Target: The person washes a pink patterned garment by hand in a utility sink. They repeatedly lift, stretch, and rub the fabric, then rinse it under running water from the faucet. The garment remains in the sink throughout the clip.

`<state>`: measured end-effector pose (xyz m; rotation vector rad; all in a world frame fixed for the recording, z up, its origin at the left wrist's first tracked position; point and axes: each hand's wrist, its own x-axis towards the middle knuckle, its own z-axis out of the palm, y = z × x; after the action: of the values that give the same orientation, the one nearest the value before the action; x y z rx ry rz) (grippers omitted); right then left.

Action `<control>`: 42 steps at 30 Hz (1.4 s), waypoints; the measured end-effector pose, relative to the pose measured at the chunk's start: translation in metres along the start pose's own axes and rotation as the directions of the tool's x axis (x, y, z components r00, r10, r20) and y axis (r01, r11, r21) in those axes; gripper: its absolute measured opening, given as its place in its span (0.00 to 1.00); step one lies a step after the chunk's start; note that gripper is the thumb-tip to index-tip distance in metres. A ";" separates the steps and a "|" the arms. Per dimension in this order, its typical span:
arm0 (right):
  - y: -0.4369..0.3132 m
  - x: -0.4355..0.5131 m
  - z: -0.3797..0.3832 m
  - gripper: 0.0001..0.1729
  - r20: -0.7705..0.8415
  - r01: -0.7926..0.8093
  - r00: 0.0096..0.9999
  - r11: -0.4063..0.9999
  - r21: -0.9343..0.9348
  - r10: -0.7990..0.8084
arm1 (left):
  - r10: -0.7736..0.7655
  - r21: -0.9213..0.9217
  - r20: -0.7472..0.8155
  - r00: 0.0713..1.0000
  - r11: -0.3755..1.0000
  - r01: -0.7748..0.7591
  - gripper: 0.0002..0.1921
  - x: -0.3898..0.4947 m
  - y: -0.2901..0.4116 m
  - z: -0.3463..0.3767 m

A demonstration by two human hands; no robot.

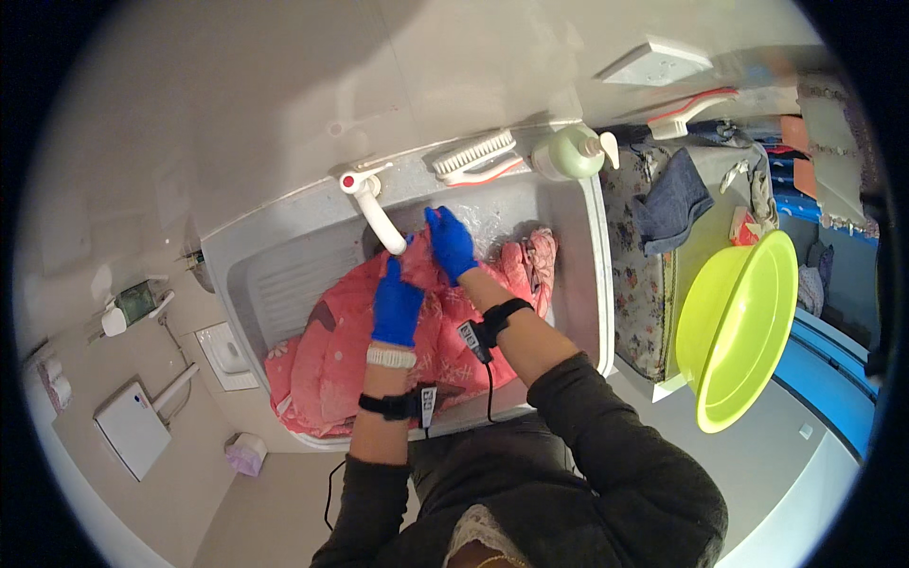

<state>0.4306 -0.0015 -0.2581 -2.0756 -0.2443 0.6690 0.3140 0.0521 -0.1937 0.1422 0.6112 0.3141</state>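
A wet pink patterned cloth, perhaps bedding, fills much of a grey laundry sink. My left hand, in a blue glove, grips a raised fold of it just below the spout of a white faucet. My right hand, gloved the same way, holds the same fold a little farther right, its fingers near the sink's back wall. Water glistens in the basin beyond my right hand. The fingertips of both hands are partly hidden by cloth and spout.
A white scrub brush and a green pump bottle stand on the sink's back ledge. At the right, a yellow-green plastic basin leans by a floral-covered appliance or cabinet bearing a dark cloth. Another brush lies behind.
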 end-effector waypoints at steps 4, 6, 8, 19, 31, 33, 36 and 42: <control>0.020 0.038 -0.049 0.24 0.367 -0.227 0.925 0.921 0.317 0.101 | 0.327 0.528 -0.021 0.945 0.806 -0.267 0.23 -0.028 0.049 -0.018; 0.023 0.043 -0.073 0.24 0.412 -0.250 0.905 0.918 0.309 0.108 | 0.394 0.666 -0.035 0.918 0.695 -0.273 0.23 -0.041 0.087 -0.030; 0.022 0.042 -0.091 0.23 0.448 -0.253 0.889 0.920 0.300 0.098 | 0.528 0.888 -0.128 0.840 0.437 -0.139 0.23 -0.057 0.109 -0.044; -0.032 -0.018 -0.039 0.22 0.699 -0.310 0.689 0.793 0.524 -0.192 | 0.421 0.876 0.194 0.886 0.333 -0.349 0.26 -0.020 0.050 -0.007; 0.098 -0.030 -0.099 0.24 0.452 0.440 0.884 0.533 -0.723 -0.118 | -0.121 0.895 -0.095 0.988 -0.445 0.032 0.14 -0.080 0.006 -0.010; 0.111 -0.049 -0.086 0.25 0.602 0.402 0.792 0.655 -0.640 0.103 | -0.181 0.863 -0.090 0.979 -0.504 -0.013 0.14 -0.091 -0.001 -0.009; 0.135 -0.083 -0.075 0.24 0.716 0.505 0.686 0.627 -0.593 0.124 | -0.129 0.802 -0.146 0.981 -0.595 0.042 0.13 -0.107 -0.005 -0.003; 0.183 -0.080 -0.082 0.30 0.497 -0.029 0.798 0.845 -0.533 0.341 | -0.140 0.787 -0.256 0.956 -0.604 0.122 0.11 -0.112 -0.010 0.001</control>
<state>0.3944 -0.1964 -0.3428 -2.3510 -0.6145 1.5069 0.2310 0.0053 -0.1346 2.0864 0.7009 -0.8548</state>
